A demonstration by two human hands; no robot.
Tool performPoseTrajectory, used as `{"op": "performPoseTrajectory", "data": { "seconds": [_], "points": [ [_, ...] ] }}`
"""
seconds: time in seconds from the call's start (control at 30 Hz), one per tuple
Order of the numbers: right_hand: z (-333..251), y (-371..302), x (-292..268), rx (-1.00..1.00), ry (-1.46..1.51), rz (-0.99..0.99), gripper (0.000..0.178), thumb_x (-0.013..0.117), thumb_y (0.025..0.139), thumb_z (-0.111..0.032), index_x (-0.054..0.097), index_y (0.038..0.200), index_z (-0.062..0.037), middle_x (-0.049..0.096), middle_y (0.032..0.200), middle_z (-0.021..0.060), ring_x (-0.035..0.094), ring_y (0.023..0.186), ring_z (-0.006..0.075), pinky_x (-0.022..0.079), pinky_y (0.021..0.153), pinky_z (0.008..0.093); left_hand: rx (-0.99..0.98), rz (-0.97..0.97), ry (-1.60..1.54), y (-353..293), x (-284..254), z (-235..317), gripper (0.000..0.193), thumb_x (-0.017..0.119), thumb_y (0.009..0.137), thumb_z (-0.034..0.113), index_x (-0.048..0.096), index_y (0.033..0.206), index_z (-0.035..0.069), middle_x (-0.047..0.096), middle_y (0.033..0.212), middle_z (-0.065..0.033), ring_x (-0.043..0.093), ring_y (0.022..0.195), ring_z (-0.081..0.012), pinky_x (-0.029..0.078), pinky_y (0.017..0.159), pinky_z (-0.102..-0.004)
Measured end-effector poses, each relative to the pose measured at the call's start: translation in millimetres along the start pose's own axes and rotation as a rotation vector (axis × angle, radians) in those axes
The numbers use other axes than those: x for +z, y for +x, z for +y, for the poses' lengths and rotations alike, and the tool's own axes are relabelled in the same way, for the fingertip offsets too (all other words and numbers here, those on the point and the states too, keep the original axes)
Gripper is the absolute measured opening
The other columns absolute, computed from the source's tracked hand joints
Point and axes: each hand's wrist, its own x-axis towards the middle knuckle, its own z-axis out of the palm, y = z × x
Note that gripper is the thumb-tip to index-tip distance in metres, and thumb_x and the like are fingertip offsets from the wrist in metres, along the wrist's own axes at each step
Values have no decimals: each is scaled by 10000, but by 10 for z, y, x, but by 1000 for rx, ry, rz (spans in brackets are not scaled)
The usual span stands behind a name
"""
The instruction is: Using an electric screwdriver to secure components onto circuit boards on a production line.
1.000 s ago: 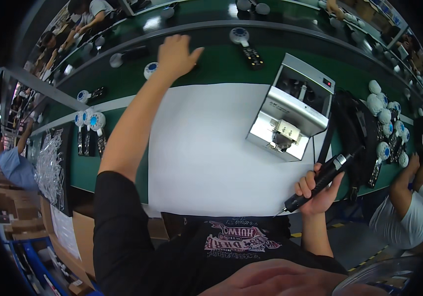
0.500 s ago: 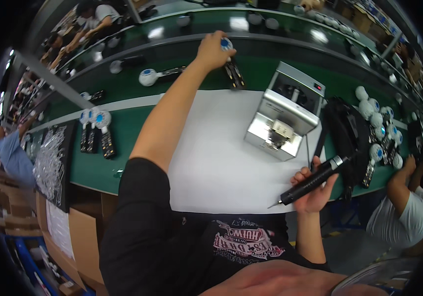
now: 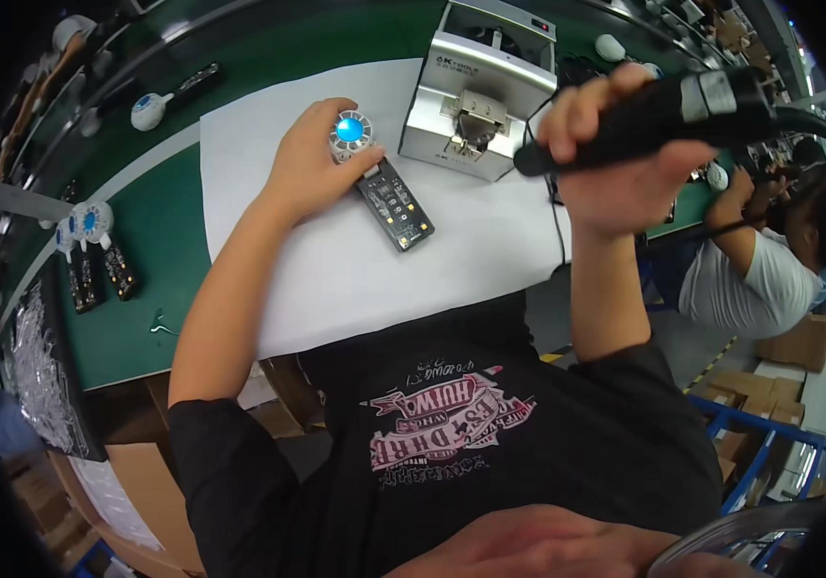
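My left hand is closed around the round white head of a handheld fan with a blue hub. The fan's black handle, dotted with small gold contacts, points toward me over the white sheet. Raised at the right, my right hand grips a black electric screwdriver, its cord trailing off at the right. Its fingers wrap the body, and I cannot make out the bit. Beyond and left of that hand, the silver screw feeder stands on the sheet.
Several similar fans lie on the green bench at the left, and another fan lies farther back. A black tray of clear plastic pieces is at the far left. A co-worker sits at the right; cardboard boxes stand below the bench.
My left hand has brought the fan from the back of the bench onto the white sheet. My right hand has lifted the screwdriver and turned it. The whole view has shifted.
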Motion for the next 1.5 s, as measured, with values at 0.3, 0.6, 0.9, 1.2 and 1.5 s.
{"op": "performPoseTrajectory", "data": {
  "seconds": [0.3,0.6,0.9,1.2,1.5],
  "points": [
    [360,107,180,-106,-609,346,915,409,915,-842,485,1343,-38,627,846,98,592,669,217,508,668,397,66,-104,-40,-57,119,126,631,828,820,355,581,1308,40,686,1154,-182,670,1079,-338,531,919,-410],
    [552,-216,365,47,-322,107,928,385,896,-871,504,1341,-65,613,829,89,589,658,221,500,663,390,100,-165,49,-9,95,236,620,804,848,440,581,1270,45,701,1095,-199,701,929,-369,554,834,-420],
    [671,-223,207,-18,-102,-19,943,394,898,-866,484,1387,-65,636,865,102,597,679,222,494,665,389,58,-185,-12,-3,87,229,617,796,866,422,567,1301,48,705,1082,-212,709,886,-369,561,786,-409],
    [780,-218,93,27,11,-82,948,367,900,-875,497,1371,-63,659,892,117,619,704,225,507,682,393,154,-97,50,-26,122,126,605,775,874,474,584,1235,28,705,1080,-209,727,850,-347,569,806,-429],
    [321,132,-148,-350,-302,-129,923,367,900,-878,524,1344,-85,689,941,132,670,764,240,532,720,404,78,-203,73,-19,63,210,614,756,874,515,585,1245,56,711,1060,-213,725,879,-364,572,784,-432]
  ]
}}
